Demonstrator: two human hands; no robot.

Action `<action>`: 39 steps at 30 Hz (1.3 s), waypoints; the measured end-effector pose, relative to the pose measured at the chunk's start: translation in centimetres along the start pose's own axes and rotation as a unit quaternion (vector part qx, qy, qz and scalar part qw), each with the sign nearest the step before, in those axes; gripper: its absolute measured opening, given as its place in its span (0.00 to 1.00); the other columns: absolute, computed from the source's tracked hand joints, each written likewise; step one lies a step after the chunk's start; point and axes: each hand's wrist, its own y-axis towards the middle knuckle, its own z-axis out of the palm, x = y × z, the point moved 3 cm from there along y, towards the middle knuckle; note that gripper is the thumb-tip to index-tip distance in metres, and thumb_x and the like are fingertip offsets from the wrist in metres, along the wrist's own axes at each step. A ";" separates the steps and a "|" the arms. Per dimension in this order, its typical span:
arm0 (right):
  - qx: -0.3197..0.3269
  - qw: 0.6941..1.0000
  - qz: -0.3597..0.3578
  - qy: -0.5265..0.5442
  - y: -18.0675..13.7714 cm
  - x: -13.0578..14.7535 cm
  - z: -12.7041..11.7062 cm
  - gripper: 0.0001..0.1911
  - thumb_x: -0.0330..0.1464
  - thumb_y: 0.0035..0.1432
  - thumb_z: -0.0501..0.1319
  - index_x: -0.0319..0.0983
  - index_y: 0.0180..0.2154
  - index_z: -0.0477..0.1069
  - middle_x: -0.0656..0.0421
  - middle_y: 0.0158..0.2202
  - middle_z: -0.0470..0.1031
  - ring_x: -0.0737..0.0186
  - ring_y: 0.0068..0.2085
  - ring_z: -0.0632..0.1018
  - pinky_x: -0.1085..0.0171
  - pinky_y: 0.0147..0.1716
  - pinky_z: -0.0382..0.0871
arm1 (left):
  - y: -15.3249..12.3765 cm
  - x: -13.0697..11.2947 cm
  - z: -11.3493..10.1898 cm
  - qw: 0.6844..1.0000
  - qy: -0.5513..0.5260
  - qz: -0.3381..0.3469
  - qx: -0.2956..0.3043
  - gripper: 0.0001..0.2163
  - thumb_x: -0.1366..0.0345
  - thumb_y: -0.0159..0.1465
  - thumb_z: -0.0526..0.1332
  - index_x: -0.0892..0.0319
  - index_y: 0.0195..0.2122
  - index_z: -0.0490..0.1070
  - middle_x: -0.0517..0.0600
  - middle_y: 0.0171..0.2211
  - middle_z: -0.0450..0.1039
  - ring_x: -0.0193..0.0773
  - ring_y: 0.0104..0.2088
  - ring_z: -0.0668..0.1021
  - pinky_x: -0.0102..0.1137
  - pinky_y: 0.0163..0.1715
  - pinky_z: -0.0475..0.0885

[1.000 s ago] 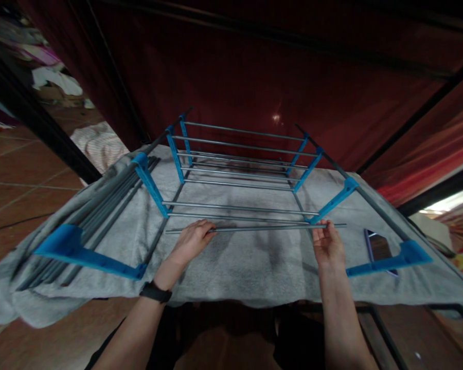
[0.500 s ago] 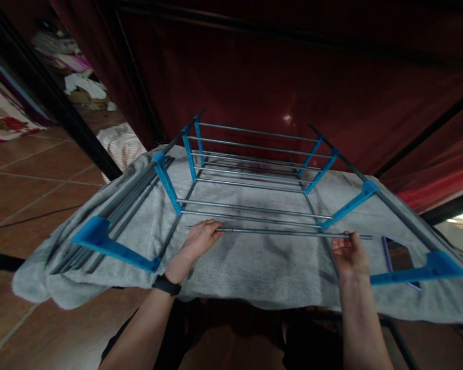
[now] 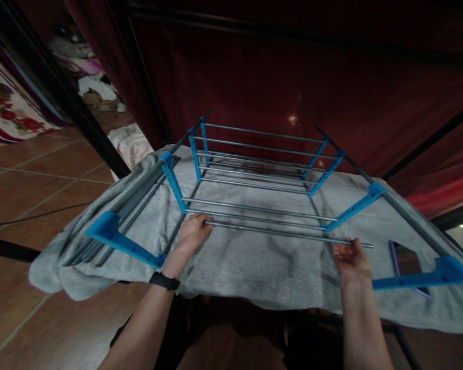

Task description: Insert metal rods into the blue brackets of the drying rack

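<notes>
A thin grey metal rod point(image 3: 270, 232) runs between my two hands, in front of a rack frame. My left hand point(image 3: 193, 229) is closed around the rod's left end, close to a blue plastic bracket point(image 3: 173, 184) of the frame. On the other side, my right hand point(image 3: 350, 255) pinches the rod near its right end, and the tip sticks out past the fingers. Blue brackets and grey tubes make up the frame, with several crossbars point(image 3: 258, 208) spanning its two sides. The rod slants slightly, its right end nearer to me.
Several loose grey tubes point(image 3: 129, 218) lie at the left on a grey blanket point(image 3: 250, 272). A phone with a purple edge point(image 3: 407, 262) rests under the right front bracket point(image 3: 428, 277). Dark red fabric point(image 3: 254, 77) hangs behind the frame, with black metal bars around it.
The rod's left end has risen toward the left bracket with my left hand, while its right end has dropped slightly toward me. The whole view has shifted a little.
</notes>
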 end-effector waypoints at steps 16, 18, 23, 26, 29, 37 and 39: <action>0.001 1.000 -0.002 -0.011 0.4 -1.5 0.0 0.10 0.23 0.54 0.53 0.41 0.27 0.67 0.63 0.27 0.75 0.70 0.25 0.79 0.69 0.27 0.78 | -1.7 -0.1 1.8 0.761 -0.569 -0.291 -0.113 0.07 0.77 0.57 0.67 0.61 0.34 0.74 0.48 0.30 0.76 0.30 0.28 0.77 0.25 0.30 0.75; 0.010 1.000 -0.003 -0.021 0.3 -2.0 0.1 0.10 0.22 0.54 0.53 0.41 0.27 0.67 0.62 0.28 0.76 0.70 0.27 0.80 0.69 0.28 0.79 | -1.8 -0.1 1.9 0.735 -0.591 -0.308 -0.129 0.07 0.77 0.58 0.68 0.61 0.34 0.73 0.47 0.28 0.75 0.29 0.25 0.76 0.24 0.27 0.74; 0.013 1.000 0.012 -0.004 -0.3 -3.4 1.0 0.12 0.20 0.59 0.52 0.40 0.29 0.67 0.64 0.28 0.74 0.73 0.26 0.78 0.72 0.31 0.79 | -2.3 -0.2 1.9 0.669 -0.641 -0.339 -0.164 0.06 0.74 0.62 0.67 0.61 0.30 0.72 0.44 0.23 0.72 0.26 0.20 0.72 0.21 0.22 0.71; 0.010 1.000 0.027 -0.004 -1.0 -3.8 1.2 0.12 0.21 0.63 0.53 0.40 0.30 0.67 0.65 0.27 0.73 0.74 0.25 0.77 0.73 0.31 0.79 | -2.7 -0.3 2.1 0.630 -0.666 -0.356 -0.179 0.05 0.74 0.65 0.65 0.62 0.31 0.73 0.45 0.23 0.73 0.26 0.19 0.73 0.20 0.22 0.72; -0.003 0.999 0.039 -0.011 -1.7 -4.1 1.1 0.13 0.22 0.65 0.54 0.40 0.30 0.67 0.65 0.27 0.73 0.74 0.26 0.77 0.74 0.30 0.78 | -3.1 -0.5 2.3 0.597 -0.688 -0.367 -0.187 0.06 0.72 0.68 0.62 0.63 0.32 0.74 0.48 0.24 0.75 0.27 0.20 0.75 0.21 0.23 0.74; -0.014 0.997 0.069 -0.016 -2.5 -5.0 1.1 0.11 0.23 0.65 0.53 0.39 0.31 0.69 0.66 0.26 0.71 0.73 0.25 0.76 0.71 0.29 0.78 | -3.4 -0.5 2.5 0.573 -0.708 -0.372 -0.177 0.08 0.73 0.70 0.60 0.63 0.33 0.74 0.50 0.27 0.78 0.29 0.24 0.79 0.22 0.25 0.74; -0.028 0.996 0.076 -0.022 -2.5 -4.6 0.9 0.12 0.22 0.63 0.51 0.39 0.32 0.69 0.64 0.27 0.72 0.72 0.27 0.77 0.70 0.28 0.78 | -3.0 -0.3 2.1 0.574 -0.705 -0.374 -0.182 0.08 0.73 0.71 0.59 0.63 0.33 0.73 0.48 0.26 0.78 0.28 0.24 0.79 0.21 0.25 0.73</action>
